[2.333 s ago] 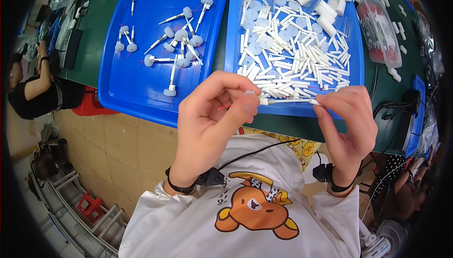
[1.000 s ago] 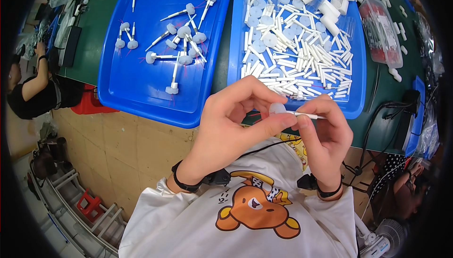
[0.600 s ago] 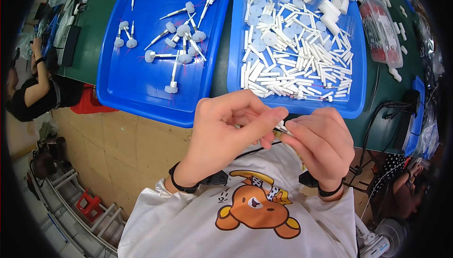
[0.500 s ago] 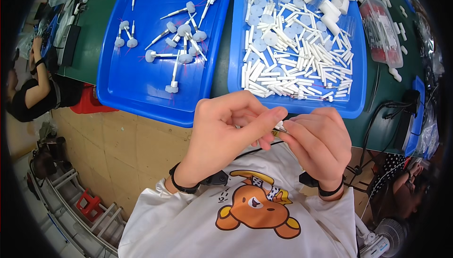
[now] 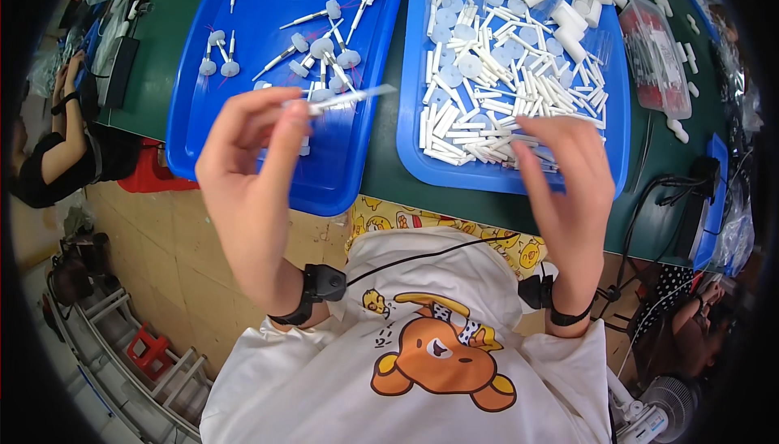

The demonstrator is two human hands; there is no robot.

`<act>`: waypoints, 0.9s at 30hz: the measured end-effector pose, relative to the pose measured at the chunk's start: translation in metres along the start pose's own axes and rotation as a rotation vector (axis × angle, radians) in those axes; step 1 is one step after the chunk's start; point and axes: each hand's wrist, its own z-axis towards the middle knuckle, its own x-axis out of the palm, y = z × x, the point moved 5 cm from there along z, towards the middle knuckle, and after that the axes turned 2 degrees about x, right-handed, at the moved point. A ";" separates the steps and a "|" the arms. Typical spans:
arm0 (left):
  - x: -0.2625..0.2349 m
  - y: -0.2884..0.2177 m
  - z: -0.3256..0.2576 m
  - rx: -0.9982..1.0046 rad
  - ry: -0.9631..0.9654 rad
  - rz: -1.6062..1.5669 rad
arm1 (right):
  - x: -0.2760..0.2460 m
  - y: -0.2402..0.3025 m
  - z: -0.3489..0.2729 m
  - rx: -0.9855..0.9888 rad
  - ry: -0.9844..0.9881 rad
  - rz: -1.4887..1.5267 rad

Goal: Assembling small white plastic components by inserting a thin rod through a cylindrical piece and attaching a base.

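Note:
Raised over the left blue tray (image 5: 191, 140), my left hand (image 5: 256, 156) pinches a thin white stick (image 5: 347, 100) between thumb and fingers. Its far end is smeared by motion, so its detail is lost. Inside that tray lie several white sticks with round grey-white discs (image 5: 322, 48) and fine red wires. My right hand (image 5: 572, 164) reaches over the near right corner of the right blue tray (image 5: 410, 148), with thumb and forefinger apart and nothing visible between them. Beneath its fingertips is a heap of short white tubes (image 5: 535, 95); flat pale discs (image 5: 470, 66) lie among them.
White foam-like pieces (image 5: 568, 18) fill the back of the right tray. To its right stands a clear plastic box (image 5: 656, 54) with reddish contents. A black cable (image 5: 430, 257) runs between my wrists. Another person's arm (image 5: 69, 131) shows at the far left.
My hands were together at the near tray edge, working on a small piece. They have parted: the left went up and left with the white stick, the right up to the tubes.

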 end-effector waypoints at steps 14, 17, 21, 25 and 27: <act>0.012 -0.008 -0.006 0.417 -0.066 0.696 | 0.018 -0.024 0.019 0.101 0.076 -0.116; 0.040 -0.016 -0.014 0.491 0.151 0.532 | 0.008 -0.029 0.016 0.140 0.061 -0.103; 0.075 -0.025 -0.025 0.578 0.314 0.535 | -0.009 -0.037 0.008 0.224 0.060 -0.118; 0.107 -0.028 -0.027 0.697 0.461 0.537 | -0.020 -0.040 -0.001 0.319 0.014 -0.130; 0.118 -0.031 -0.029 0.749 0.546 0.552 | -0.023 -0.039 -0.004 0.333 0.013 -0.115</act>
